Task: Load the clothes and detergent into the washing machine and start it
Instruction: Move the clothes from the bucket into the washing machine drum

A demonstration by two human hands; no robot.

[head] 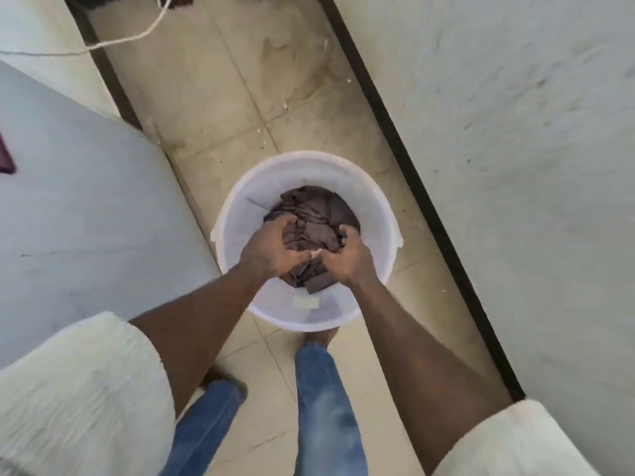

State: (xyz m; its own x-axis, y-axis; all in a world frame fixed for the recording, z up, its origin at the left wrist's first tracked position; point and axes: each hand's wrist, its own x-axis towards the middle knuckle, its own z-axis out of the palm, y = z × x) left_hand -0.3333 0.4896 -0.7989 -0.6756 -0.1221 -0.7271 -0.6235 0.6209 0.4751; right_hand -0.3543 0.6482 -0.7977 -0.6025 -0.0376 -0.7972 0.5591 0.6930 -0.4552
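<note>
Here, the clothes (319,214), a dark brown crumpled bundle, lie inside the bucket (372,201), a white see-through pail standing on the tiled floor (223,97). Both hands are down inside the bucket. The left hand (271,249) has its fingers curled into the left side of the bundle. The right hand (347,259) is bunched round the cloth on the right side, and the two thumbs nearly meet over the near part of the heap. So both grips are closed on fabric, neither spread wide. A fold of cloth hangs below the hands toward the near wall of the bucket, just above a pale label (305,303) stuck there.

To the left of the bucket rises a big white body (86,201), likely the washing machine, though no lid or drum shows. Beyond the bucket and off to its left a pale cord (137,37) hangs across. To the right of the bucket runs a white wall (515,166). On the near side of the bucket stand the person's legs in jeans (323,389).

Judging by this, the loading has hardly begun: the whole bundle sits in the bucket. I see three risks. The hands hold only the top of the heap, so pieces underneath may slip out and drop onto the stained floor. The loose fold may drag over the rim and tip the light bucket. And no detergent shows anywhere near the bucket, so that step could be missed
</note>
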